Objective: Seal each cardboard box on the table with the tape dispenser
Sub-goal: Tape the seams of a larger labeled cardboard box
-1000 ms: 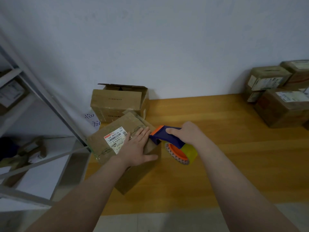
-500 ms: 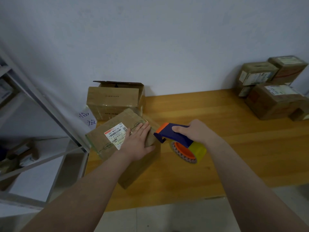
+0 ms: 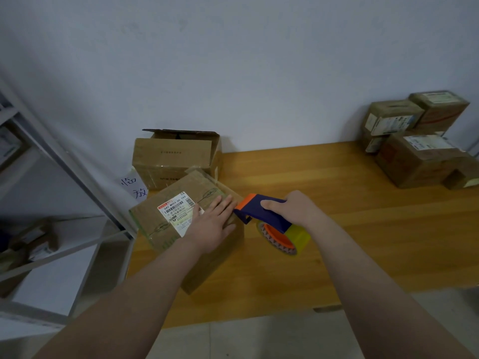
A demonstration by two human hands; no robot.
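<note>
Brown cardboard box (image 3: 155,218) was pinned by flat left hand (image 3: 211,224), blue-orange tape dispenser (image 3: 260,215) gripped by right hand (image 3: 290,208); tape could be skewed by slippage.

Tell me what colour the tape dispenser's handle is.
The handle of the handheld plastic tape dispenser is dark blue, orange at its tip; head view.

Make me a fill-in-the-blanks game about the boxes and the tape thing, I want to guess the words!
1. The left hand lies flat on the near box, beside its white ____.
2. The right hand grips the tape dispenser by its dark ____ handle.
3. The far box by the wall has its top flaps ____.
4. The table is made of ____.
Missing words: label, blue, open, wood.
</note>
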